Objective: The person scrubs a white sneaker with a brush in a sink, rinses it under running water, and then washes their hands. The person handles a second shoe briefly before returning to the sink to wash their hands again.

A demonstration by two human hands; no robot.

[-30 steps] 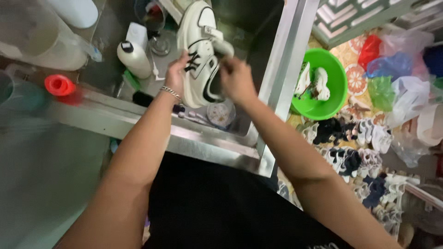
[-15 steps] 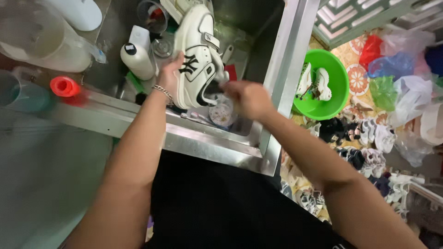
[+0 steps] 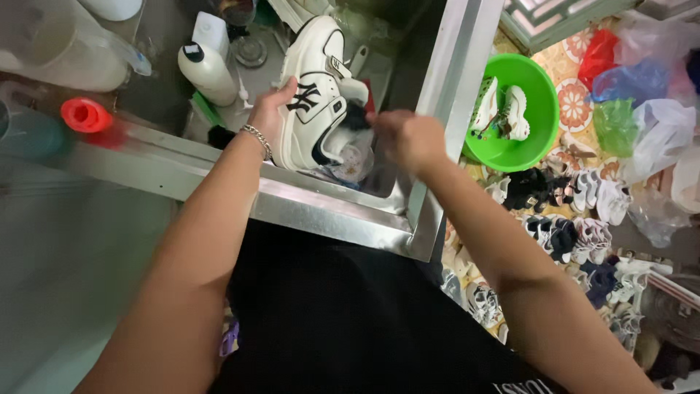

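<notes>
**White sneaker held over a steel sink**

A white sneaker (image 3: 319,95) with black trim is held over the steel sink (image 3: 328,211), tilted with its toe pointing away from the person. It is gripped along its side by the left hand (image 3: 271,113), whose fingers are wrapped around the upper and closed on it; a chain bracelet (image 3: 257,138) is worn on that wrist. The right hand (image 3: 410,138) is bunched at the heel opening, but whether anything is pinched in that grip cannot be told, as the fingers are blurred.

The shoe is judged light, stiff in the sole and soft in the upper, and probably slippery if wet; the firmest hold is likely at midsole and heel.

A white bottle (image 3: 208,69) with a black cap stands just beside the shoe. A red cap (image 3: 84,114) is seen on the counter edge. On the floor, a green basin (image 3: 529,117) holds another pair, with many shoes (image 3: 569,219) near it.
</notes>
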